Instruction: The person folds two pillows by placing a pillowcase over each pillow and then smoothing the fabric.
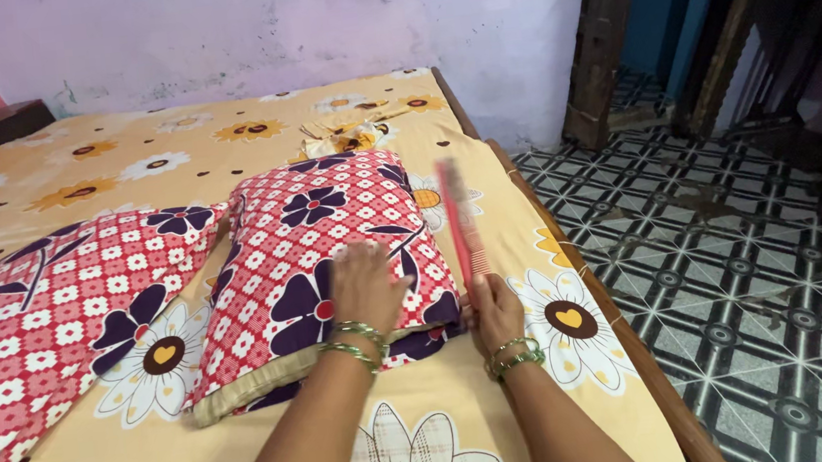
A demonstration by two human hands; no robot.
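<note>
red checked pillow (331, 239) was pressed flat by left hand (364, 288), fingers spread; blurred red stick (459, 231) was clasped in right hand (495, 310), lower end hidden.

No packages, labels, signs or screens anywhere in view.

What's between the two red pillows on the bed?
Only a strip of yellow flowered bedsheet between the left pillow and right pillow, seen in the head view.
</note>
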